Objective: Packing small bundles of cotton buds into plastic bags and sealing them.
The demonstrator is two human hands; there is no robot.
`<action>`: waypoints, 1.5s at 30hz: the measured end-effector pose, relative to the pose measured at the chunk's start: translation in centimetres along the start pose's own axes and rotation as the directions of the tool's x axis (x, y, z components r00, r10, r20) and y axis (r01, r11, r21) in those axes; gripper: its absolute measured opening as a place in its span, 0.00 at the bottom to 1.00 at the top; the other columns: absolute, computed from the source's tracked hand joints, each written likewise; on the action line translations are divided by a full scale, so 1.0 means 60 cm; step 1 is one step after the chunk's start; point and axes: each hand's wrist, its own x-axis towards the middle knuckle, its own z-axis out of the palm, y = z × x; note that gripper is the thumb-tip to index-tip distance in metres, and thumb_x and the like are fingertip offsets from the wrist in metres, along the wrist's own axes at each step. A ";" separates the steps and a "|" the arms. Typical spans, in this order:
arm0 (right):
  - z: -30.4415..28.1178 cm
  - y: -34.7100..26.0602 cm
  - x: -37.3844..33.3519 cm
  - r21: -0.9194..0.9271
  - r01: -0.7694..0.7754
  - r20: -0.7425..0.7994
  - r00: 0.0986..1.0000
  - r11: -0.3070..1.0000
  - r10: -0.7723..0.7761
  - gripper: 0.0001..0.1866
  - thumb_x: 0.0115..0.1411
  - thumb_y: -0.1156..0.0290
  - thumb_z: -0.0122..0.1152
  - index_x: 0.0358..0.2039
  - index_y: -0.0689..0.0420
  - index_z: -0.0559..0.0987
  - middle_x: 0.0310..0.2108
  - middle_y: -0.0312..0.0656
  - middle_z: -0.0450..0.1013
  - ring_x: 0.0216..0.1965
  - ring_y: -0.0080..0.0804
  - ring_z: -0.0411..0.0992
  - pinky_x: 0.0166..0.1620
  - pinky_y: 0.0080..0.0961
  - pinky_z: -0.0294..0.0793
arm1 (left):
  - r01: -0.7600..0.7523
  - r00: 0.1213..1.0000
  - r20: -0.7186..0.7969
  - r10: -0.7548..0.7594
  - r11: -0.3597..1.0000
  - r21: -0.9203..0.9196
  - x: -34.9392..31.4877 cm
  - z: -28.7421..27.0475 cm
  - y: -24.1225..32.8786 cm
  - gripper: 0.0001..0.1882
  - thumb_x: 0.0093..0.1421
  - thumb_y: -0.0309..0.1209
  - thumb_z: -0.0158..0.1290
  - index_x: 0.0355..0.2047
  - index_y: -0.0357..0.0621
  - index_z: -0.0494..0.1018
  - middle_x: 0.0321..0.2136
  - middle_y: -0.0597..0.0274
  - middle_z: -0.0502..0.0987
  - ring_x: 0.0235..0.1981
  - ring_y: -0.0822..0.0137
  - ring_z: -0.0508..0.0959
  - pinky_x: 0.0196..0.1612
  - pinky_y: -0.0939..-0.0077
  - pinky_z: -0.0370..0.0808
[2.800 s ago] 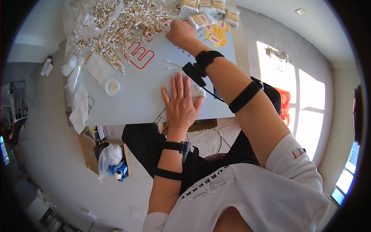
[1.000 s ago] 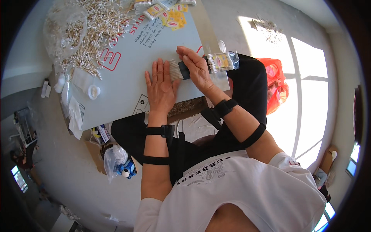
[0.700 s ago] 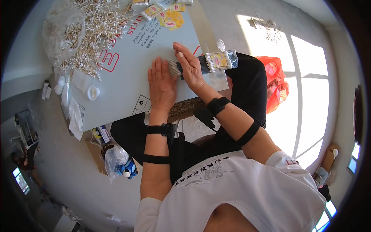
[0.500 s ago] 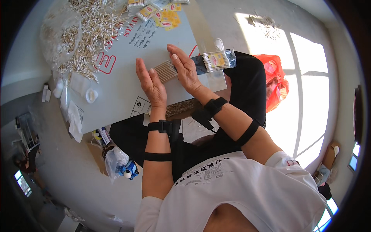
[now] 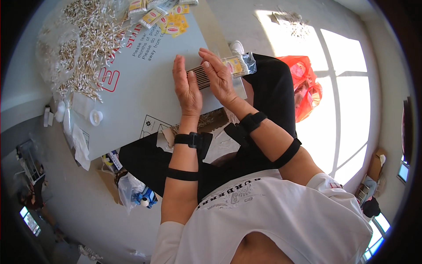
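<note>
A row of cotton swabs [image 5: 202, 79] lies between my hands, its sticks running toward the right. My left hand [image 5: 189, 92] is at the left end of the row, palm inward, fingers straight and thumb on the sticks. My right hand [image 5: 218, 79] is laid across the swabs, gripping them with the clear bag [image 5: 251, 64]. To the right of this hand, the swabs show inside the bag with a yellow card [image 5: 233, 66]. Its right end is crinkled plastic. The fingers' undersides are hidden.
Loose cotton swabs [image 5: 94, 46] heap on the grey board [image 5: 132, 105] at the far left, partly in clear plastic. Filled swab packs [image 5: 151, 17] and yellow cards [image 5: 176, 24] lie at the back. A small white round container [image 5: 96, 117] stands near the left edge. A red plastic bag [image 5: 303, 88] is at right.
The swabs and the bag have come together: the gap between the sticks and the yellow-card part has closed. My left hand has moved right, nearer my right hand. The whole view has shifted slightly.
</note>
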 end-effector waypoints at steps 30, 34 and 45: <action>-0.067 -0.007 0.000 -0.597 0.535 0.549 0.816 0.598 -0.181 0.27 0.56 0.69 0.62 0.57 0.54 0.72 0.60 0.39 0.67 0.65 0.39 0.58 0.68 0.45 0.49 | -0.258 0.908 0.410 -0.081 0.664 0.702 -0.058 -0.038 0.020 0.45 0.59 0.52 0.52 0.67 0.37 0.49 0.69 0.48 0.48 0.71 0.53 0.45 0.69 0.45 0.39; -0.070 -0.003 -0.006 -0.591 0.622 0.638 0.750 0.513 -0.174 0.28 0.58 0.67 0.60 0.59 0.56 0.69 0.61 0.41 0.65 0.65 0.37 0.59 0.69 0.44 0.48 | -0.253 0.909 0.409 -0.086 0.665 0.703 -0.057 -0.036 0.022 0.45 0.59 0.52 0.52 0.67 0.37 0.50 0.69 0.48 0.48 0.71 0.54 0.44 0.69 0.46 0.38; -0.072 0.002 -0.010 -0.574 0.665 0.656 0.722 0.477 -0.218 0.28 0.57 0.65 0.60 0.58 0.57 0.70 0.60 0.44 0.67 0.63 0.39 0.62 0.68 0.44 0.50 | -0.270 0.917 0.398 -0.031 0.685 0.677 -0.055 -0.036 0.021 0.44 0.59 0.51 0.53 0.67 0.36 0.51 0.69 0.47 0.48 0.71 0.53 0.45 0.69 0.47 0.39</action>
